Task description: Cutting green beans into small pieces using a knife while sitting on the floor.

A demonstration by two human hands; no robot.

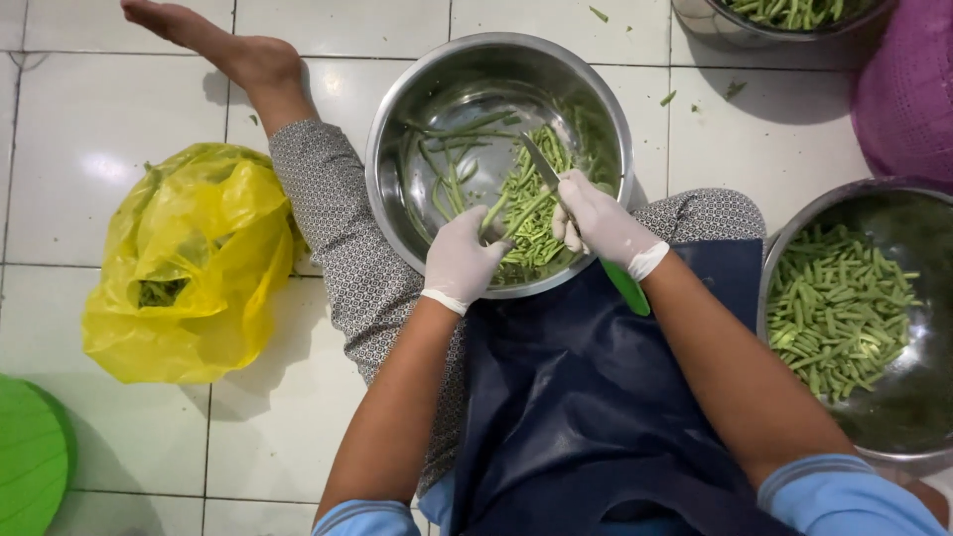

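White tiled floor | yellow bag left, second bean bowl right | steel bowl upper centre | left hand fingers pinching green beans over it | right hand gripping green-handled knife.

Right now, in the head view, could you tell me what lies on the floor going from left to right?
Green round lid → yellow plastic bag → middle steel bowl → right steel bowl of cut beans.

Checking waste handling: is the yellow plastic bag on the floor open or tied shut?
Open: the yellow bag has a gaping mouth showing green scraps inside.
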